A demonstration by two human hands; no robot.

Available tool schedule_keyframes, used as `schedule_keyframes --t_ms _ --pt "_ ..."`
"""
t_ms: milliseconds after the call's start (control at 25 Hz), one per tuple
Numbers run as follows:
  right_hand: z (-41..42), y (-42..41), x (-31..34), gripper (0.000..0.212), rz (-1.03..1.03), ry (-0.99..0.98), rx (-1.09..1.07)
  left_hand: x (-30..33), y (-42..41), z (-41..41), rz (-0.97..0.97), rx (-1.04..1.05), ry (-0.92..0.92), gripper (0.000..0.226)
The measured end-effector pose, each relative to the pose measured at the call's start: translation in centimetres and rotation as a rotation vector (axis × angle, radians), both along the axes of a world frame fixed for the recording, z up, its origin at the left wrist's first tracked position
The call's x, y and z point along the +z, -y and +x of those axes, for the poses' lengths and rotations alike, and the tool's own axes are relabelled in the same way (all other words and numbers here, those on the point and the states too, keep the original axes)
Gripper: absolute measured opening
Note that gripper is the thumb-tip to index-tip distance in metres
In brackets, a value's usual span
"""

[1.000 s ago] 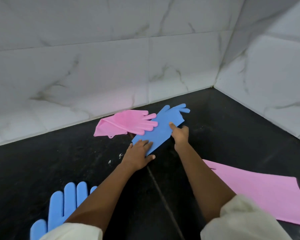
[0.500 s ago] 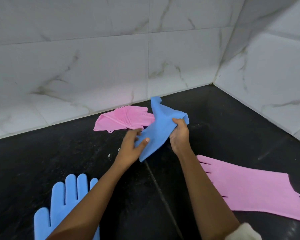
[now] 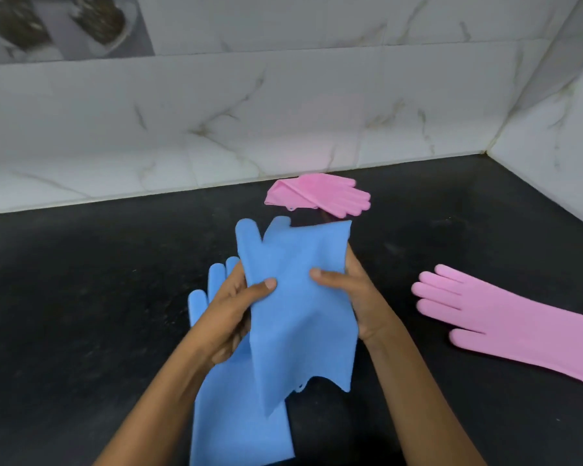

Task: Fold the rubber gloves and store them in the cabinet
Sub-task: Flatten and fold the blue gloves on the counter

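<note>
Four rubber gloves show: two blue, one held up (image 3: 297, 297) and one lying flat (image 3: 229, 408), and two pink, one folded (image 3: 317, 195) and one flat (image 3: 505, 322).

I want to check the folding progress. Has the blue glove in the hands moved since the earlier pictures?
Yes. The blue glove lay beside the folded pink glove; now both hands hold it lifted, nearer the person, clear of that pink glove.

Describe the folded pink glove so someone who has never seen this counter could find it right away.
Start at the marble-tiled back wall and drop to the black counter at its foot. The folded pink glove lies there, beyond both hands. Unlike the other pink glove, stretched flat at the right, this one is doubled into a short bundle.
</note>
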State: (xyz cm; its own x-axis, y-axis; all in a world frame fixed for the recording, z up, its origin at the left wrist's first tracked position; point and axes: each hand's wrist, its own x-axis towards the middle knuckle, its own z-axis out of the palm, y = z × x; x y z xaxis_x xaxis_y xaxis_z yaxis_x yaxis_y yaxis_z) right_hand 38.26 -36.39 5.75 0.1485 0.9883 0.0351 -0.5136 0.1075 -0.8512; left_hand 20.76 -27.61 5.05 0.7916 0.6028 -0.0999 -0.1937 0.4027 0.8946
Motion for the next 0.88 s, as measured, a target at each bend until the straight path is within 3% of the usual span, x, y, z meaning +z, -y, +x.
schedule_keyframes --t_ms 120,280,440,680,880 --pt "-3.8 -0.9 -2.1 0.064 -0.109 0.067 0.032 -1.8 0.2 -5.1 -0.030 0.024 -0.023 0.049" --pt "-8.7 -1.7 -5.9 0.044 -0.625 0.509 -0.216 -5.8 -0.8 -8.0 0.017 0.372 -0.534 0.039" --pt "-10.4 -1.2 -7.3 0.040 -0.623 0.779 -0.317 -7.3 -0.5 -8.5 0.140 0.369 -0.576 0.032" --pt "-12.2 0.2 -7.3 0.024 -0.668 0.846 -0.438 -6.8 0.2 -8.1 0.374 0.420 -0.684 0.023" --pt "-12.5 0.4 -7.0 0.022 -0.626 0.889 -0.495 -6.5 -0.1 -8.6 0.406 0.422 -0.651 0.018"
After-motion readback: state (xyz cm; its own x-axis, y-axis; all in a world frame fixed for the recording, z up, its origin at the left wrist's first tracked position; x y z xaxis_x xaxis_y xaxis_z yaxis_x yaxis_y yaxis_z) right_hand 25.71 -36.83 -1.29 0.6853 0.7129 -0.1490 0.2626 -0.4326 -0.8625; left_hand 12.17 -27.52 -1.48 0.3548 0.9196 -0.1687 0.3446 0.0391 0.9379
